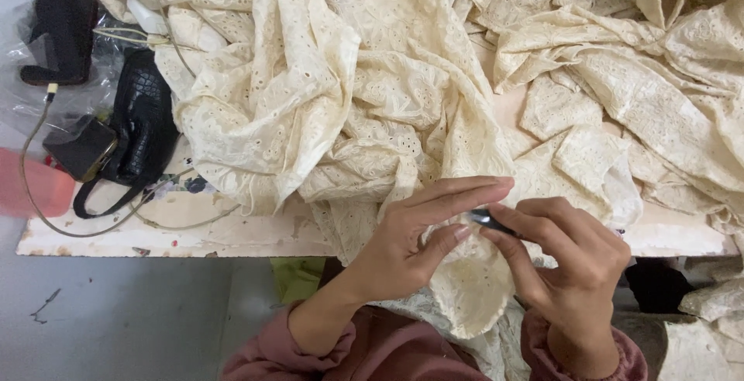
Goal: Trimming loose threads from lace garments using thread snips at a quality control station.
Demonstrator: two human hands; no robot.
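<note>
Worktable (232, 235): pale top, worn and chipped along the near edge, with stains and scuffs. Floor (116, 319): smooth grey surface below the table edge, with one small dark mark (44, 304) at lower left. On the table's left end: black handbag (143, 129) with a textured finish, dark pouch (62, 36) on clear plastic wrap (23, 94), and a thin cable (46, 210) looping over the edge. Red object (31, 189), blurred, at the far left. Light: even and soft, no hard shadows.
</note>
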